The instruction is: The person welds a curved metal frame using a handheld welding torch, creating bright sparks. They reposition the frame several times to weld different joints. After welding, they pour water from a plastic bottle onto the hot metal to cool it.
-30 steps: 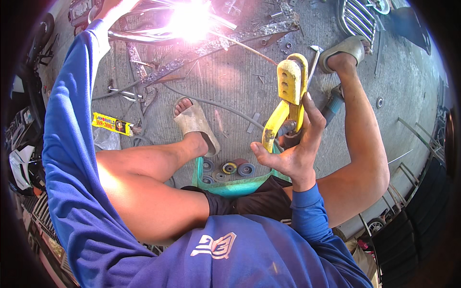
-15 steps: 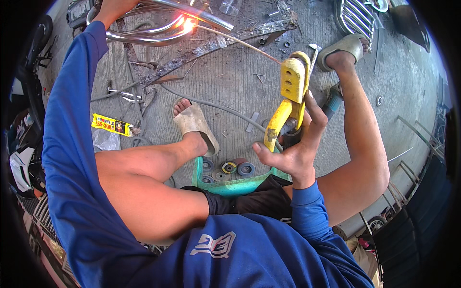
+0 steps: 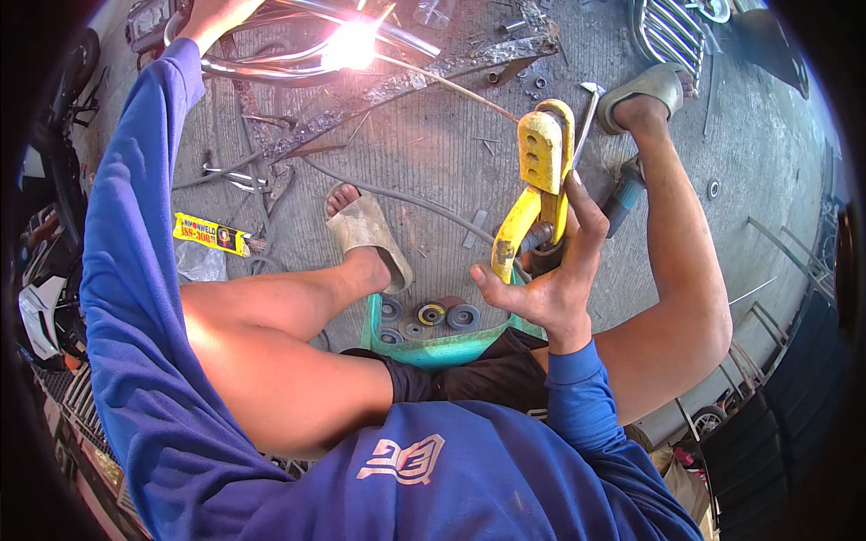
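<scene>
Yellow holder (image 3: 539, 153) clasped in your right hand (image 3: 561, 296), sparks from the glare (image 3: 350, 45) at the rod (image 3: 446, 84) could burn your bare left hand (image 3: 221, 14), whose grip I cannot tell.

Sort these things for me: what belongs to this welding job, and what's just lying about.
In use:
yellow hinged metal electrode holder
thin straight metal rod
shiny curved metal tubing
grey flexible cable

Lying about:
round grey abrasive discs
teal cylindrical tool
small round metal ring
</scene>
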### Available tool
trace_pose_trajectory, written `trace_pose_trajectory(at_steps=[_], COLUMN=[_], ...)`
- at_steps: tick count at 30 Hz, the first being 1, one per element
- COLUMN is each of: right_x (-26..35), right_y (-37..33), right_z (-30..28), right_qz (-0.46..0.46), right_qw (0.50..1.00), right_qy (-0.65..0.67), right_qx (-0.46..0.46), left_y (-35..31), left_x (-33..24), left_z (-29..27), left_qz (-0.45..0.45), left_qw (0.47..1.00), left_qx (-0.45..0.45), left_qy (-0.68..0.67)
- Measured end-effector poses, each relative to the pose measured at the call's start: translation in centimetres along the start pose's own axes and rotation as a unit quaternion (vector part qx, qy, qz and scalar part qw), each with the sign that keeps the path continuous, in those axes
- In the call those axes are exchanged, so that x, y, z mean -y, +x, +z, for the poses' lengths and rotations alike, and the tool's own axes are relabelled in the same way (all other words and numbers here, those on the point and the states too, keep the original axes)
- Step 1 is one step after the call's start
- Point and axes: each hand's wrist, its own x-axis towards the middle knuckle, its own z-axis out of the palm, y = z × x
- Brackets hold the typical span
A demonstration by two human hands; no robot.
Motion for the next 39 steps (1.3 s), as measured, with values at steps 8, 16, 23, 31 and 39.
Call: trace_pose_trajectory(at_steps=[8, 16, 23, 31, 39], right_x=[-0.07, -0.44, -0.63, -0.48, -0.8], right_y=[0.12, 0.18, -0.06, -0.07, -0.18], right_z=[0.04, 0.06, 0.13, 0.03, 0.03], right_qz=[0.003, -0.042, -0.026, -0.009, -0.011], right_qw=[0.999, 0.998, 0.999, 1.0, 1.0], right_qy=[0.034, 0.009, 0.016, -0.008, 0.001], right_qx=[0.0, -0.05, -0.039, -0.008, -0.007], left_y=[0.06, 0.38, 0.44, 0.1, 0.11], left_x=[0.18, 0.78, 0.6, 0.39, 0.39], left_z=[0.28, 0.27, 0.25, 0.24, 0.24], left_qz=[0.009, -0.006, -0.005, 0.007, 0.006], left_qw=[1.0, 1.0, 1.0, 1.0, 1.0], left_qx=[-0.006, 0.024, 0.021, 0.015, 0.019], left_qy=[-0.002, -0.015, -0.017, -0.005, -0.004])
